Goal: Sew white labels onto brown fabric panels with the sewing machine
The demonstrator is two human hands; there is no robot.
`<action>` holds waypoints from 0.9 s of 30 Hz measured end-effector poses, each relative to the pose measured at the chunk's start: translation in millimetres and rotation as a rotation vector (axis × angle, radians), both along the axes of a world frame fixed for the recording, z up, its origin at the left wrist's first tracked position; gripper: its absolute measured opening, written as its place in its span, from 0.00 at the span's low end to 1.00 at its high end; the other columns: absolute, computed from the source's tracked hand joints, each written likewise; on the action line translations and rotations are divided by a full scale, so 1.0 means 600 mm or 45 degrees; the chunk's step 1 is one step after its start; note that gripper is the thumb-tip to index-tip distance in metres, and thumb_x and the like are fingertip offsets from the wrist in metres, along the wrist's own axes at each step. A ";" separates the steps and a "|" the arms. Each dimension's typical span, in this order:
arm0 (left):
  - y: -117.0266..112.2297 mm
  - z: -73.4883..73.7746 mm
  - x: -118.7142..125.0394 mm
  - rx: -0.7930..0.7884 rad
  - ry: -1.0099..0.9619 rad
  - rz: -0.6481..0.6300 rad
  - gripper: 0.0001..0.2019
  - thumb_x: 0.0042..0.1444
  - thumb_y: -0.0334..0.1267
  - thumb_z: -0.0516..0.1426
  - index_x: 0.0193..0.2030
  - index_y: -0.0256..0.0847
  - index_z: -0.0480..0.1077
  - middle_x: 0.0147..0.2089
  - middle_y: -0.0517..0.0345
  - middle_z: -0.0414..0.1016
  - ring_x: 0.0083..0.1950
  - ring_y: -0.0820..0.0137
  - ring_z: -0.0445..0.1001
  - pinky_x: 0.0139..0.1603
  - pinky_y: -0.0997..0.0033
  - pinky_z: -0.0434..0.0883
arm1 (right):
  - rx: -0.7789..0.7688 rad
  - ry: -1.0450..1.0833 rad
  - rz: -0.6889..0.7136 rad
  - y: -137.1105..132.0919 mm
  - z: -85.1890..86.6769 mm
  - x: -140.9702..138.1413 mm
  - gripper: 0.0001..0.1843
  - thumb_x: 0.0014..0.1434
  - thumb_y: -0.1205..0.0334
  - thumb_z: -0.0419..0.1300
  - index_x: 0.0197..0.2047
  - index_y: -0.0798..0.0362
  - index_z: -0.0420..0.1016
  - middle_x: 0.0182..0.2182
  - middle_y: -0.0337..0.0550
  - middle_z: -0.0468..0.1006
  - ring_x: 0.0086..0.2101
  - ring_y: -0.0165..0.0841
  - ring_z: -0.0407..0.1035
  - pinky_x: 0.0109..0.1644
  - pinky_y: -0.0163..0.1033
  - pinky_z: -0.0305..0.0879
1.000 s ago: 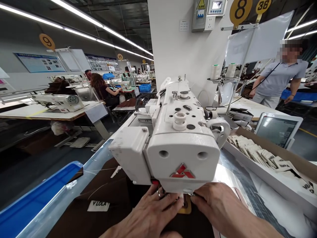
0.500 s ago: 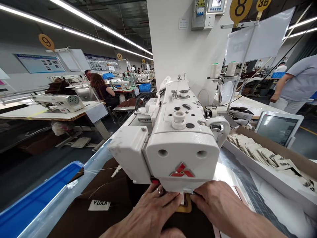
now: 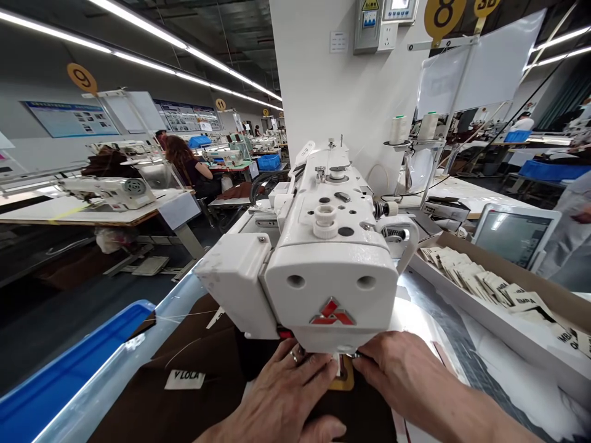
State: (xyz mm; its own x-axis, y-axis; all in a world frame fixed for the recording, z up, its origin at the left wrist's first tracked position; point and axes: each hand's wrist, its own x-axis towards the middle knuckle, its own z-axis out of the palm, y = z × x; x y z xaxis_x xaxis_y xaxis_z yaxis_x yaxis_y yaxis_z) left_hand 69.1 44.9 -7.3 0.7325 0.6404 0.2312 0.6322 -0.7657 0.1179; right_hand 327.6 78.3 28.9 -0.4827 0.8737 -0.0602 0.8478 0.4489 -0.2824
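Note:
A white sewing machine (image 3: 332,271) with a red three-diamond badge stands directly in front of me. Under its head lies dark brown fabric (image 3: 138,406), with a yellow-edged frame (image 3: 344,383) and a sliver of white at the needle area. My left hand (image 3: 286,394) rests flat on the fabric, fingers stretched toward the frame and thumb apart; a ring is on one finger. On the frame's right side, my right hand (image 3: 401,369) has its fingers curled together beside a small metal part. What they pinch is hidden. A white label (image 3: 184,379) printed "V LOLA" lies on the fabric at left.
At right is a long cardboard box (image 3: 489,307) of printed labels, with a tablet-like screen (image 3: 517,237) behind it. A blue bin (image 3: 78,363) stands low on the left. Thread cones (image 3: 398,129) stand beyond the machine. Other people sit or stand farther off.
The view has shifted slightly, so the machine appears a little farther left. My hands keep nearly the same places. The person at far right has moved mostly out of view.

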 end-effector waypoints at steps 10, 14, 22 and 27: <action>0.013 0.044 -0.006 -0.200 -0.025 -0.050 0.37 0.62 0.45 0.70 0.75 0.48 0.64 0.72 0.58 0.72 0.71 0.52 0.71 0.77 0.48 0.61 | -0.053 0.077 -0.006 -0.035 -0.003 0.025 0.14 0.69 0.62 0.56 0.50 0.39 0.81 0.36 0.37 0.83 0.35 0.40 0.79 0.34 0.40 0.59; 0.027 0.062 -0.003 -0.252 0.005 -0.064 0.30 0.65 0.54 0.68 0.70 0.48 0.69 0.69 0.59 0.76 0.66 0.53 0.75 0.68 0.56 0.70 | -0.065 0.061 -0.002 -0.038 -0.003 0.025 0.14 0.70 0.62 0.54 0.49 0.40 0.81 0.36 0.37 0.83 0.35 0.40 0.78 0.34 0.41 0.56; 0.029 0.057 -0.005 -0.102 0.032 -0.107 0.31 0.66 0.60 0.66 0.68 0.46 0.70 0.67 0.58 0.78 0.63 0.53 0.78 0.64 0.58 0.72 | -0.067 0.079 0.000 -0.034 -0.002 0.019 0.15 0.69 0.63 0.56 0.50 0.40 0.82 0.37 0.37 0.83 0.35 0.40 0.79 0.34 0.41 0.59; 0.027 0.052 -0.012 -0.084 0.055 -0.140 0.29 0.65 0.51 0.69 0.69 0.46 0.70 0.69 0.57 0.76 0.62 0.53 0.79 0.66 0.56 0.72 | -0.012 0.113 0.023 -0.037 -0.005 0.021 0.17 0.68 0.62 0.57 0.55 0.38 0.81 0.39 0.36 0.84 0.36 0.40 0.80 0.36 0.41 0.63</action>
